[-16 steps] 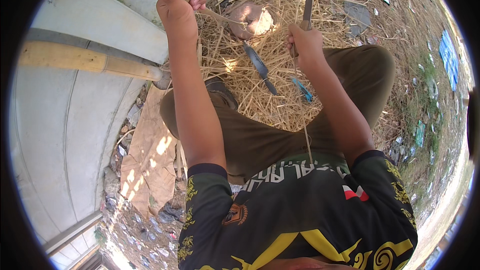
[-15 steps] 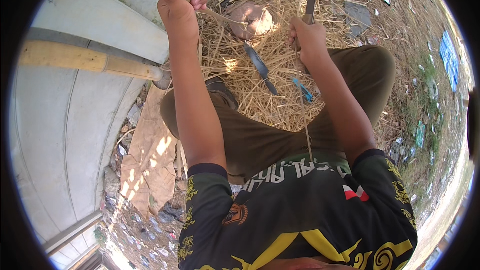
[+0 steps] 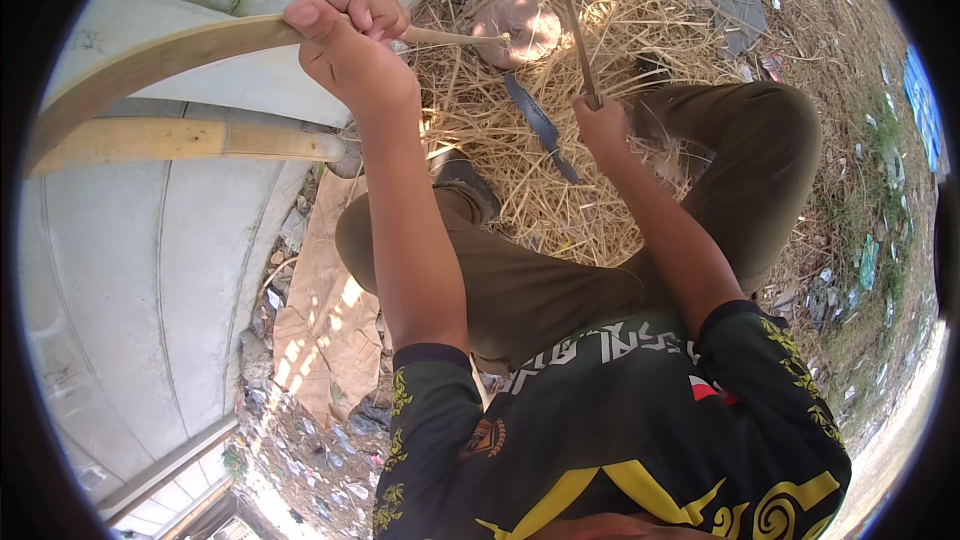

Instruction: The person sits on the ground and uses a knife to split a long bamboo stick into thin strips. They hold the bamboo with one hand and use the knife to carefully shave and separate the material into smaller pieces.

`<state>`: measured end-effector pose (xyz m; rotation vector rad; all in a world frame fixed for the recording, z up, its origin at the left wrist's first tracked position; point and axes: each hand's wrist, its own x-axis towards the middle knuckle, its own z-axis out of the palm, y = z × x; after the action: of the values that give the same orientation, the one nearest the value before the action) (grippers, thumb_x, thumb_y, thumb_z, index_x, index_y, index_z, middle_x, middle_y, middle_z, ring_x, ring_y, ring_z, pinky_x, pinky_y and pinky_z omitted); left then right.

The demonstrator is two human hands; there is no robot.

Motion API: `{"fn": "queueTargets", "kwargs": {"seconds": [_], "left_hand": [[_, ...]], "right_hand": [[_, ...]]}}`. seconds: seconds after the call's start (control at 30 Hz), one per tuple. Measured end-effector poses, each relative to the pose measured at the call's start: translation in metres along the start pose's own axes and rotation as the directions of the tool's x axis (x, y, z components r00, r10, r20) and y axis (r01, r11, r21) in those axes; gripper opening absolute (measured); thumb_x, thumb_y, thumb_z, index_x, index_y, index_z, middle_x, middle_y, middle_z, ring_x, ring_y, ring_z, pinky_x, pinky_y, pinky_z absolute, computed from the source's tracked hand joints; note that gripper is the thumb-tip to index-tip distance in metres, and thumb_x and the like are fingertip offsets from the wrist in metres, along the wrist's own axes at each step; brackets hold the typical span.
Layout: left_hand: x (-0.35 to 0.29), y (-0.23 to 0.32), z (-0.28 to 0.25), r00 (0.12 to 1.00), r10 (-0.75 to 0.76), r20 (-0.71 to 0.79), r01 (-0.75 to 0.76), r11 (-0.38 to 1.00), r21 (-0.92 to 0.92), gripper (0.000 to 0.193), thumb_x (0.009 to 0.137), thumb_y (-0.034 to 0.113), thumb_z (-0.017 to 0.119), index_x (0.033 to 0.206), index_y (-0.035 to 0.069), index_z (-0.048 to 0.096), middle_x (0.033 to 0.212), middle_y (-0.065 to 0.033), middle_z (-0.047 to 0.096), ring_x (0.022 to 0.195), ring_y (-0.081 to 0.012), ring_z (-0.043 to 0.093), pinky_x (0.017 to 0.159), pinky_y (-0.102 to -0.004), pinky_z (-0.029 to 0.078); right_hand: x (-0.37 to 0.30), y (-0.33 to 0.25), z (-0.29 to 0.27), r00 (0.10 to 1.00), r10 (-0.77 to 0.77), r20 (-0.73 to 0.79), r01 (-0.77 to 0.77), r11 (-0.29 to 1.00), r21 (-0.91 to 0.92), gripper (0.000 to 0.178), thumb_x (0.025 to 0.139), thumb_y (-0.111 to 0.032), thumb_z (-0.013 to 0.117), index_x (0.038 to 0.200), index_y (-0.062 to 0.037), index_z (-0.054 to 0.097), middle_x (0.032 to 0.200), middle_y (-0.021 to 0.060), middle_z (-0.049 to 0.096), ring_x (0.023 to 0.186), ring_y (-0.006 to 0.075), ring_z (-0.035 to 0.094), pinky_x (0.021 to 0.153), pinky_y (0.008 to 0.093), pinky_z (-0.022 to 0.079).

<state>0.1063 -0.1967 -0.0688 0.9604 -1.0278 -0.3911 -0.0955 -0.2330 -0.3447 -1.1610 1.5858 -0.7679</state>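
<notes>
My left hand (image 3: 355, 48) is closed around a long pale bamboo strip (image 3: 195, 43), which bends away to the left. The strip's narrow far end reaches a round reddish-brown block (image 3: 535, 30) and appears to rest on it. My right hand (image 3: 603, 128) grips a long-bladed knife (image 3: 575, 32), its handle mostly hidden in the fist. The blade points away from me, tilted slightly left, just right of the block and apart from the strip. Another dark blade (image 3: 538, 122) lies on the pale shavings between my legs.
Bamboo shavings (image 3: 530, 210) cover the ground between my bent legs. A thick bamboo pole (image 3: 240, 142) and pale wall panels (image 3: 110, 270) stand at the left. Brown cardboard (image 3: 325, 320) lies beside my left leg. At the right are litter and a blue sheet (image 3: 922, 110).
The knife has swung left toward the block, and my right hand has moved slightly lower. My left hand has lowered with the bamboo strip, whose left part now hangs lower. The view has shifted a little.
</notes>
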Motion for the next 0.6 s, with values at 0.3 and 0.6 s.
{"fn": "queueTargets", "kwargs": {"seconds": [0.3, 0.6], "left_hand": [[0.006, -0.005, 0.01, 0.994, -0.053, -0.098, 0.042, 0.993, -0.109, 0.081, 0.077, 0.096, 0.027, 0.064, 0.016, 0.029, 0.049, 0.003, 0.019, 0.052, -0.0129, 0.011, 0.054, -0.0302, 0.013], [0.02, -0.01, 0.012, 0.976, -0.099, -0.195, 0.082, 0.992, -0.092, 0.079, 0.077, 0.094, 0.034, 0.067, 0.016, 0.031, 0.051, 0.0036, 0.016, 0.052, -0.0135, 0.009, 0.054, -0.0303, 0.013]], "right_hand": [[-0.016, 0.0, 0.028, 0.985, -0.036, 0.169, 0.057, 0.991, -0.123, 0.034, 0.085, -0.031, 0.069, 0.079, 0.0023, 0.063, 0.059, 0.0124, 0.059, 0.051, 0.0224, 0.055, 0.054, 0.0401, 0.046], [-0.006, 0.027, 0.031, 0.972, -0.182, 0.148, 0.203, 0.969, -0.144, 0.032, 0.087, -0.029, 0.069, 0.085, 0.003, 0.064, 0.065, 0.016, 0.062, 0.058, 0.0287, 0.06, 0.059, 0.0418, 0.047]]}}
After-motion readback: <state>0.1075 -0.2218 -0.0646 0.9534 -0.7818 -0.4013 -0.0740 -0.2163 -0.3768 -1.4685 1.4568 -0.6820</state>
